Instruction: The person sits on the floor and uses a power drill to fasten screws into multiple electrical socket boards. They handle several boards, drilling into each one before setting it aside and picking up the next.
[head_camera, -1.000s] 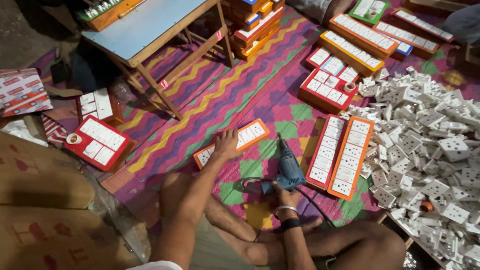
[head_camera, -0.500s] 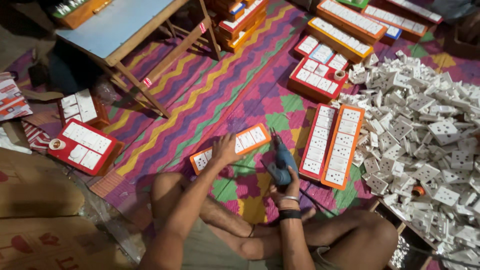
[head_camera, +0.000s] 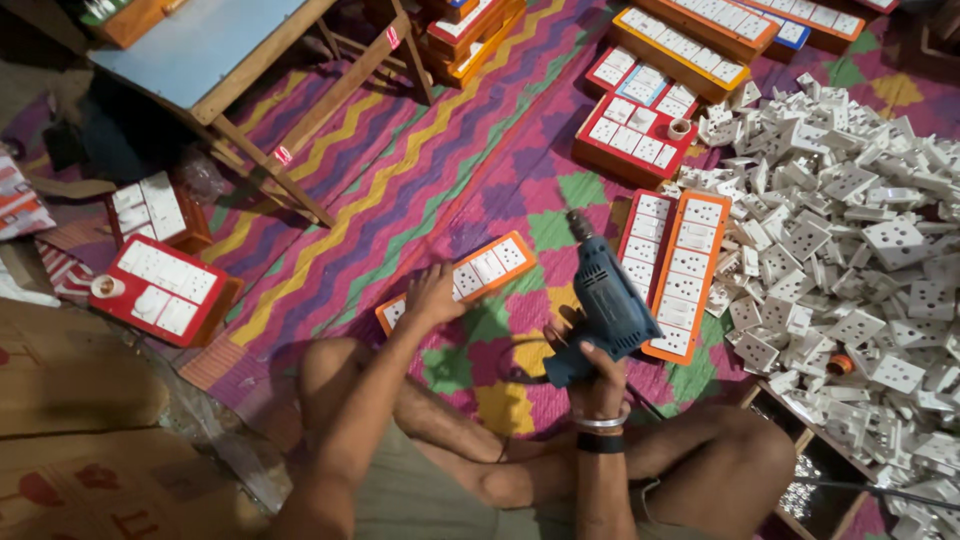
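My left hand (head_camera: 432, 297) lies flat on the near end of a long orange-framed switchboard panel with white switches and sockets (head_camera: 470, 280), pinning it to the striped woven mat (head_camera: 380, 190) just ahead of my crossed legs; the fingers are spread over it, pressing rather than closing round it. My right hand (head_camera: 597, 372) is clenched on the handle of a blue electric drill (head_camera: 604, 300), held up off the mat with its chuck pointing away from me, clear of the panel and touching nothing. So, as I judge it, the panel is steadied and the tool is ready, but no bit is on the work yet — the driving on this board looks not begun, though from here I cannot tell whether any screws already sit in it. To my right lie two more long boards side by side, one red-framed (head_camera: 643, 245) and one orange-framed (head_camera: 688, 275), and farther off several red and orange boards (head_camera: 640, 130) are set out in rows — possibly finished, possibly waiting. The big heap of loose white socket and switch modules (head_camera: 850, 230) on the right suggests plenty of fitting is left. A blue-topped wooden table (head_camera: 200, 45) stands beyond the mat.
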